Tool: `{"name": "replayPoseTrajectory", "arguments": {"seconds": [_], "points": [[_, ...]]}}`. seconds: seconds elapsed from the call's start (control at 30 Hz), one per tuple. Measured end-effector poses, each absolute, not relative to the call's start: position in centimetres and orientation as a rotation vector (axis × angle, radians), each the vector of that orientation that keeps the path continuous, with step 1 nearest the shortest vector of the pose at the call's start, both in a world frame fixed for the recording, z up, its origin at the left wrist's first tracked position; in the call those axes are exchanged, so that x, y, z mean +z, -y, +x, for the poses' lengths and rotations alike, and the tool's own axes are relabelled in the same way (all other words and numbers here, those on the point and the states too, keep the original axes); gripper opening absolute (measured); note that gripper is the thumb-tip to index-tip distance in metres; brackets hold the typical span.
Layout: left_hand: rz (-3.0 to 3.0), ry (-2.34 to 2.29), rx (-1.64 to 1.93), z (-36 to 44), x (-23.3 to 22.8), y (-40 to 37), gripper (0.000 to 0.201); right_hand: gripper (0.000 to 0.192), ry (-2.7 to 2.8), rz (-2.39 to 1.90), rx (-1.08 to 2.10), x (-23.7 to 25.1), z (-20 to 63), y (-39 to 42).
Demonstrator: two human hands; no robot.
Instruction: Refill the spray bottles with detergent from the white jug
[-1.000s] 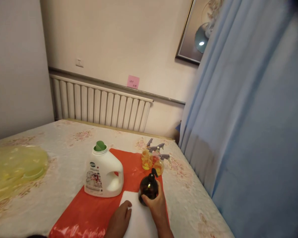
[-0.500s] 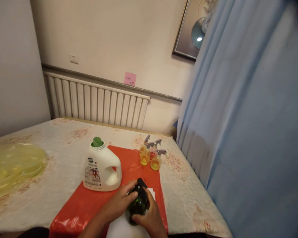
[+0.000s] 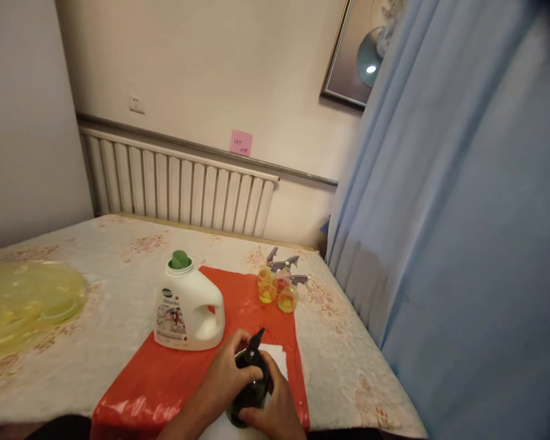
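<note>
A dark green pump bottle (image 3: 253, 394) with a black pump head (image 3: 255, 343) is held between my two hands, low in the view. My left hand (image 3: 236, 366) wraps the bottle's left side and shoulder, its thumb across the front just below the pump. My right hand (image 3: 277, 397) closes round the right side, thumb low on the front. White paper (image 3: 275, 354) lies beneath the bottle on a red plastic sheet (image 3: 142, 388). Left of and beyond my hands stands a white jug (image 3: 190, 311) with a green piece (image 3: 180, 260) in its mouth.
Several small spray bottles (image 3: 286, 299) with yellow liquid stand at the sheet's far right corner. On the left, a translucent yellow round object (image 3: 32, 299) rests on the flowered tablecloth (image 3: 123, 287). A radiator (image 3: 178, 186) runs along the wall; a blue curtain (image 3: 462, 214) hangs at the right.
The pump bottle has turned in my hands, so the pump nozzle points in a different direction. My left hand has shifted slightly, and the bottle sits a little lower.
</note>
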State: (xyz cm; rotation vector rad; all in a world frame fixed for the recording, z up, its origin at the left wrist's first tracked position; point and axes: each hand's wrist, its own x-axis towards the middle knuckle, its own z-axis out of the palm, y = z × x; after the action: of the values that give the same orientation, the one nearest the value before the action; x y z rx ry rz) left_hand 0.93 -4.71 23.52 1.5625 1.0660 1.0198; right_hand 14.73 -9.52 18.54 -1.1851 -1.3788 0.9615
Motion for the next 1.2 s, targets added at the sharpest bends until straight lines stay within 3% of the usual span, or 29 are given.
{"name": "replayPoseTrajectory", "arguments": {"seconds": [0.13, 0.27, 0.43, 0.57, 0.7, 0.83, 1.1, 1.2], "points": [[1.541, -0.877, 0.96, -0.3, 22.8, 4.7, 0.06, 0.088, 1.38, -1.206, 0.976, 18.4, 14.7, 9.6], [1.503, -0.683, 0.881, -1.6, 21.9, 4.4, 0.042, 0.092, 1.367, -1.195, 0.973, 17.8, 14.8, 9.5], [1.511, -0.773, 1.008, -1.0, 21.7, 4.3, 0.027, 0.087, 1.391, -1.179, 0.971, 17.9, 14.6, 9.6], [1.547, -0.934, 1.079, -0.4, 22.0, 4.5, 0.036, 0.088, 1.393, -1.22, 0.956, 17.9, 14.4, 9.6], [1.496, -0.825, 0.916, -1.3, 22.4, 4.8, 0.046, 0.091, 1.413, -1.23, 0.939, 17.9, 14.5, 9.5], [1.489, -0.741, 0.83, -2.5, 22.7, 4.7, 0.038, 0.088, 1.411, -1.207, 0.956, 18.4, 14.3, 9.7], [1.605, -0.973, 1.034, -1.3, 23.0, 4.8, 0.026, 0.088, 1.419, -1.253, 0.94, 18.6, 14.1, 9.9], [1.601, -0.969, 0.994, -1.4, 23.5, 4.9, 0.033, 0.09, 1.421, -1.263, 0.929, 18.6, 14.1, 9.9]]}}
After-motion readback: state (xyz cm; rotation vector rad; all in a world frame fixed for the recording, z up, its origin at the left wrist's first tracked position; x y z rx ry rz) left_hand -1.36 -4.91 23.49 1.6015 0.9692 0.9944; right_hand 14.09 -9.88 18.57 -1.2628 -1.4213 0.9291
